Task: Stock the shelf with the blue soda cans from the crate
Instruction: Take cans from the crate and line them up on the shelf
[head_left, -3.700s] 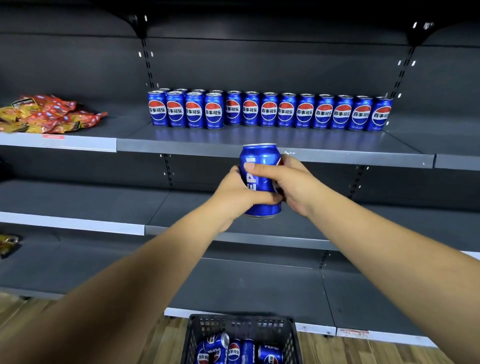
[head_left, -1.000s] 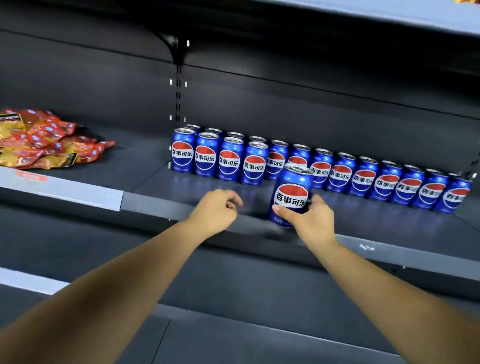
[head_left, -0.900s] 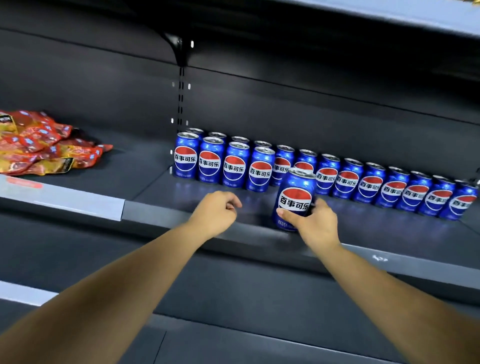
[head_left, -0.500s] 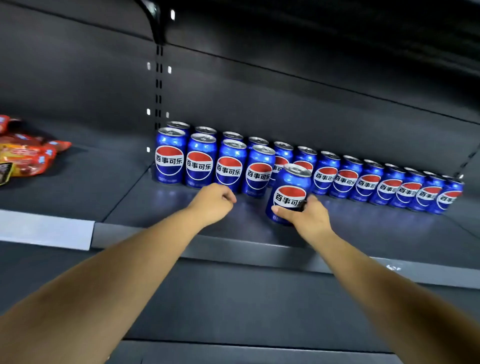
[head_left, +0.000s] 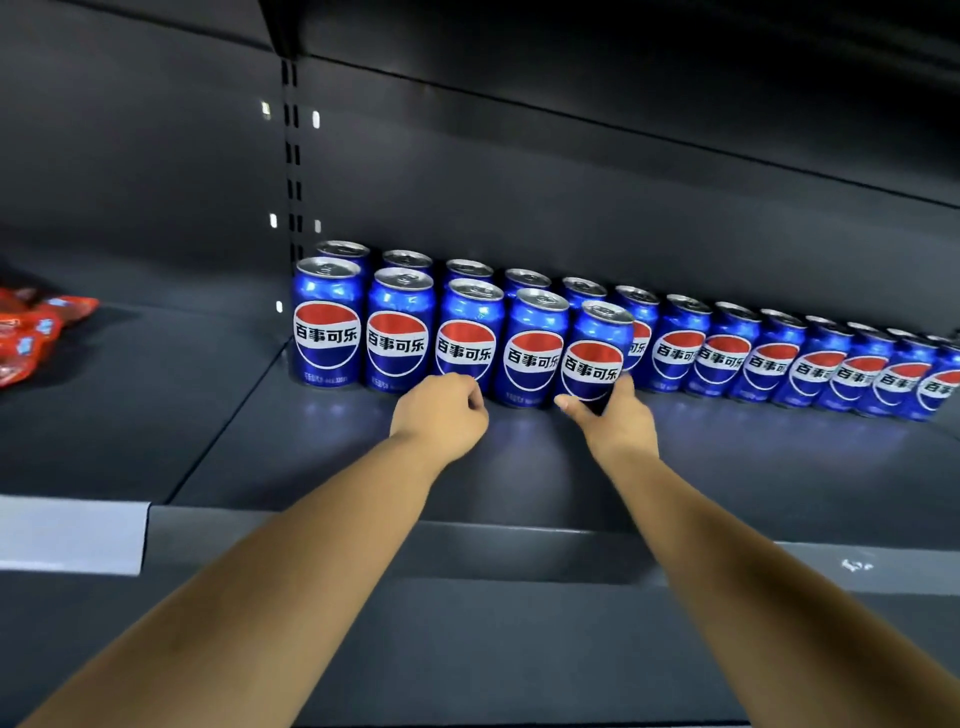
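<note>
Blue soda cans on shelf, centre of frame: five in front row, about thirteen in back row, far-right ones blurred, count uncertain. Red snack packets, left edge: pile, number unclear. Hands: two, left hand, right hand, mid-frame.

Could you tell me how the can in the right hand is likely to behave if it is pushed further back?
The can stands upright on the smooth shelf, so it should slide. It is tall and narrow; a high push might tip it. The right hand grips it low, which probably steadies it.
</note>
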